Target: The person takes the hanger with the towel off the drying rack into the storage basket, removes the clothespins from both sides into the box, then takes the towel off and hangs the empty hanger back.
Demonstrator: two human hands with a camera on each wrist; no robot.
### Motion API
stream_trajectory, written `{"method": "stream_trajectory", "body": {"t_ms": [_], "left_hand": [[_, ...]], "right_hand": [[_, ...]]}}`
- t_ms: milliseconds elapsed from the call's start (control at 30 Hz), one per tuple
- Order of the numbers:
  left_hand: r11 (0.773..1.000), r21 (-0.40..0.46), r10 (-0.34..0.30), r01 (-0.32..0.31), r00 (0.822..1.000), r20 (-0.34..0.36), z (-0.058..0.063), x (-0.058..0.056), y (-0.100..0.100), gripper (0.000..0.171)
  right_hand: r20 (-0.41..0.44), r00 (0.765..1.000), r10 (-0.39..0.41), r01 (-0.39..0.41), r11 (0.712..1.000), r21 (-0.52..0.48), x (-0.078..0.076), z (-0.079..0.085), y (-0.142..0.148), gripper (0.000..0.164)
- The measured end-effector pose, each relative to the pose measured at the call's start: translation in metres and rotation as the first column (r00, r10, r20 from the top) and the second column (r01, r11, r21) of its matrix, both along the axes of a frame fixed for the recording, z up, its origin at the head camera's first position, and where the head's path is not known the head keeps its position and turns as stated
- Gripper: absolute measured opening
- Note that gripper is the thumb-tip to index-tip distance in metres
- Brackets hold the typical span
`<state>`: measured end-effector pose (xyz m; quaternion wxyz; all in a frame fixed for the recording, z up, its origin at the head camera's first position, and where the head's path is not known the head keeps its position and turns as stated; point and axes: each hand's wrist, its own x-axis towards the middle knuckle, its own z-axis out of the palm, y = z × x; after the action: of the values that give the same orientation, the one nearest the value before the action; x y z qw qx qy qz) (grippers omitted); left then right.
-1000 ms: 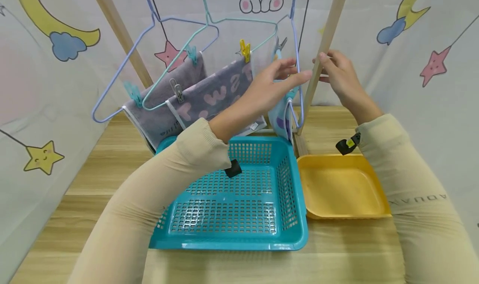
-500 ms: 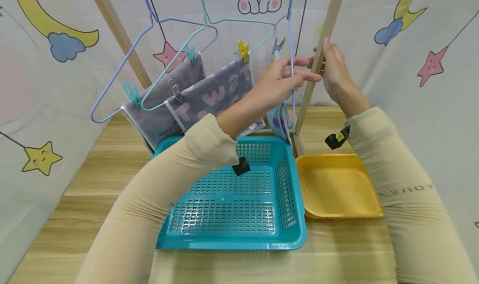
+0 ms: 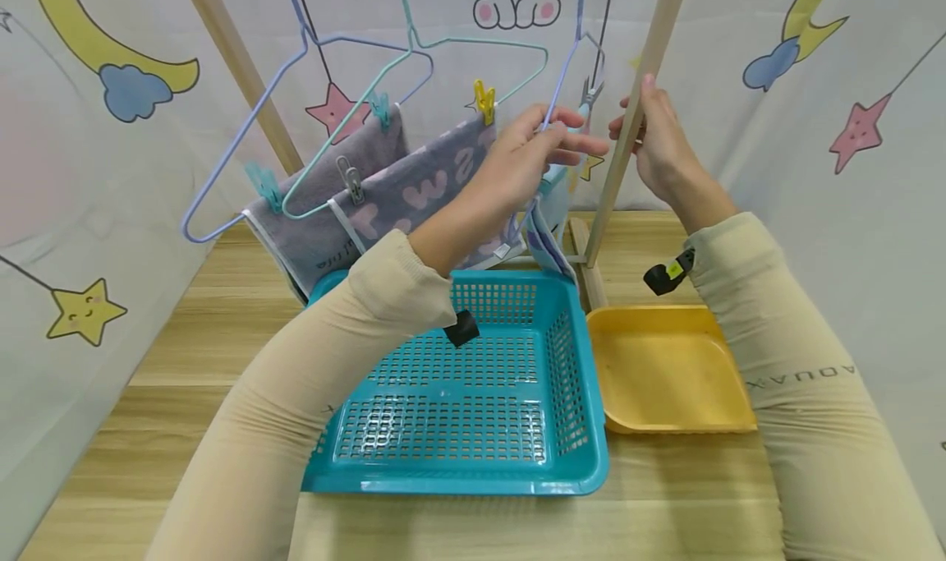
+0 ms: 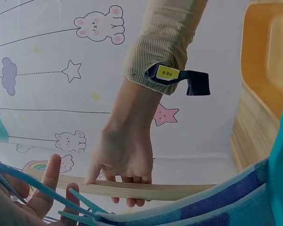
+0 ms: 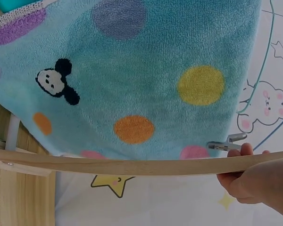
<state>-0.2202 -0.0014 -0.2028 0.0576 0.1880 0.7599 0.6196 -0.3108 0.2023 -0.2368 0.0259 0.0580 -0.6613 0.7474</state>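
My left hand [image 3: 510, 163] is at the purple hanger [image 3: 565, 72], its fingers stretched out rightward. The hanger's wire crosses this hand and is partly hidden by it. In the left wrist view, a light-blue clothespin [image 4: 82, 205] sits beside these fingers [image 4: 49, 181]. My right hand [image 3: 668, 154] grips the upright wooden post [image 3: 654, 43], thumb on one side and fingers on the other. From the hanger hangs a light-blue towel [image 5: 132, 89] with coloured dots and a cartoon head. A grey clothespin [image 5: 226, 142] is on the towel's edge, close to the right hand.
To the left, two grey towels [image 3: 436, 187] hang by clothespins from a mint hanger [image 3: 347, 117] and another purple hanger [image 3: 259, 105]. Below stand a teal basket [image 3: 458, 485] and a yellow tray [image 3: 680, 425]. A second wooden post [image 3: 236, 60] rises at the left.
The right purple hanger has turned, its near side swinging left with my left hand, and the grey clothespin now shows farther right. My right hand has closed around the post.
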Motion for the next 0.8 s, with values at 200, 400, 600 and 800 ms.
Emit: {"method": "stream_trajectory", "body": {"t_ms": [200,400,600,800], "left_hand": [[1.000,-0.008,-0.009,0.009,0.999,-0.053,0.001,-0.004,-0.004,0.032],[1.000,-0.027,0.007,-0.011,0.991,-0.132,0.005,-0.007,-0.007,0.032],[1.000,-0.017,0.015,-0.019,0.982,-0.191,0.010,-0.008,-0.012,0.033],[0.995,0.103,-0.004,0.019,0.989,-0.148,0.011,-0.008,-0.017,0.032]], "right_hand": [[0.001,1.000,0.020,-0.020,1.000,0.017,0.000,-0.002,0.002,0.036],[-0.004,0.999,0.041,-0.041,0.999,0.031,-0.001,-0.002,0.004,0.037],[-0.008,0.998,0.054,-0.054,0.998,0.018,-0.002,-0.001,0.004,0.036],[-0.005,0.998,0.056,-0.056,0.998,-0.001,-0.001,0.000,0.004,0.035]]}}
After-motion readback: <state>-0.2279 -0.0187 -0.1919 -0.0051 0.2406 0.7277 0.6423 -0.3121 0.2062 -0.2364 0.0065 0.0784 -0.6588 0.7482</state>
